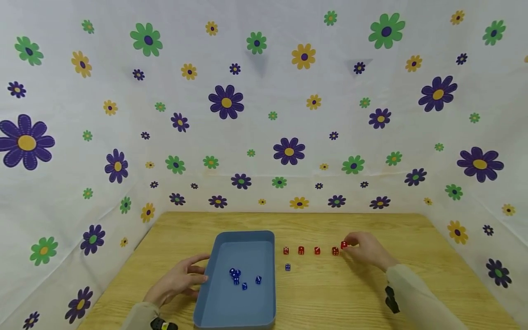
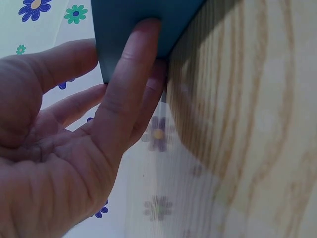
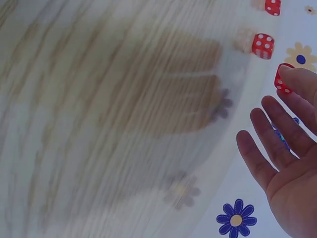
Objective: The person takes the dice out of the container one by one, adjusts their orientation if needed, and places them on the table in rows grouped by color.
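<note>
My right hand (image 1: 368,250) pinches a red die (image 1: 344,245) between thumb and index finger, just above the table. In the right wrist view its other fingers spread away from the die. Beside it, several red dice (image 1: 317,250) stand in a row, the nearest just left of the held one. A single blue die (image 1: 288,267) sits below the row's left end. My left hand (image 1: 178,280) rests its extended fingers (image 2: 130,84) against the left outer wall of a blue-grey tray (image 1: 270,302). Inside the tray lie several blue dice (image 1: 236,281), some bunched together.
The wooden table (image 1: 330,298) carries the tray left of centre and the dice to its right. White cloth (image 1: 264,133) with printed flowers hangs behind the table and along both sides.
</note>
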Demonstrator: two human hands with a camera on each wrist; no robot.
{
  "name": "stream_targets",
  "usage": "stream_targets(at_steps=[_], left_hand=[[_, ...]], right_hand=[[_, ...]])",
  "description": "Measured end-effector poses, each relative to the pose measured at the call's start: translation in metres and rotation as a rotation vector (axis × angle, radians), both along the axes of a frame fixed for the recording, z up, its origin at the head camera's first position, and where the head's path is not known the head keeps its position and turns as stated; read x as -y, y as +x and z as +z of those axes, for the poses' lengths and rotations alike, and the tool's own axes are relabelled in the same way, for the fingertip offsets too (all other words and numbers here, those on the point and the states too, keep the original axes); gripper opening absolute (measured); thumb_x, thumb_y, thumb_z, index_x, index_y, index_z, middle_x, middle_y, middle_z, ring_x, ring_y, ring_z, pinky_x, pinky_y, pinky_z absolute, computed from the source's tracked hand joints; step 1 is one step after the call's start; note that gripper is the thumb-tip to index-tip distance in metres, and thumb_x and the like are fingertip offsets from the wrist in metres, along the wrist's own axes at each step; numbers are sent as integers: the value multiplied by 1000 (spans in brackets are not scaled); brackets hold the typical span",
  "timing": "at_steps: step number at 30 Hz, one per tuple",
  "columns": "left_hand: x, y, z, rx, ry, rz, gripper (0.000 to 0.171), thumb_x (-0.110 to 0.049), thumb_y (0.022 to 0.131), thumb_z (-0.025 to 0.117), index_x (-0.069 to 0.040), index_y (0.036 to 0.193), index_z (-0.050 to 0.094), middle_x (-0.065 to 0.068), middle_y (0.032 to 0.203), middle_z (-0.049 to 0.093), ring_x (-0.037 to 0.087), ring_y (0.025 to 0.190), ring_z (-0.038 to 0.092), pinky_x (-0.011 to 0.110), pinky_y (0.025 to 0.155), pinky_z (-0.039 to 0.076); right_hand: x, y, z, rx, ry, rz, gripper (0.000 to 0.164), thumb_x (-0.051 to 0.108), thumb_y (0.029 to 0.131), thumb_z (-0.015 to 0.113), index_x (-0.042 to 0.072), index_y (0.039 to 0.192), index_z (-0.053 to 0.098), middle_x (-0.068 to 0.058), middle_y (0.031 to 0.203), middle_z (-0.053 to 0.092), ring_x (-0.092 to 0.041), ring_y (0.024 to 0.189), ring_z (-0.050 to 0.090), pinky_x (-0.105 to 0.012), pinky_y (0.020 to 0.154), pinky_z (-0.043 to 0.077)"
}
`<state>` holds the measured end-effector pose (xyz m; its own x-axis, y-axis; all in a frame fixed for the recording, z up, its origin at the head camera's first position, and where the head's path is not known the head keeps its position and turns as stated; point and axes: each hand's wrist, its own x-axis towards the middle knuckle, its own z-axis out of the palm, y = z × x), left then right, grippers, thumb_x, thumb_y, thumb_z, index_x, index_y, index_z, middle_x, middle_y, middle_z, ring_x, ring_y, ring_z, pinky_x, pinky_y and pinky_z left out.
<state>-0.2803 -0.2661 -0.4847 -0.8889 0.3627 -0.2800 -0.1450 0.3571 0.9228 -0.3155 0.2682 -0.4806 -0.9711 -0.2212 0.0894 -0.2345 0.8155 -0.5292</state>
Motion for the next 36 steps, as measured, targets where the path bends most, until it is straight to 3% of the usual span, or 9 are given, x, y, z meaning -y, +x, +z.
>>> stream_targets(at_steps=[11, 24, 36], left_hand=[[-1, 1, 0, 7, -11, 29, 73, -13, 92, 68, -5, 153, 29, 27, 129, 57, 29, 101, 67, 48, 73, 60], [-2, 2, 1, 4, -31, 48, 71, -13, 92, 69, -2, 151, 32, 25, 127, 57, 27, 99, 67, 47, 73, 60], [-1, 3, 1, -2, -27, 41, 68, -13, 92, 68, -2, 149, 34, 22, 123, 60, 27, 98, 67, 46, 72, 60]], right_hand=[[-15, 5, -2, -1, 43, 63, 14, 8, 85, 73, 2, 98, 72, -8, 96, 71, -25, 91, 65, -48, 85, 54], [-22, 1, -7, 62, 63, -10, 14, 8, 86, 73, 3, 99, 73, -6, 96, 71, -21, 90, 62, -48, 87, 53], [-18, 4, -7, 36, 98, -2, 14, 5, 86, 72, 1, 99, 74, -7, 94, 70, -20, 86, 61, -45, 82, 54]])
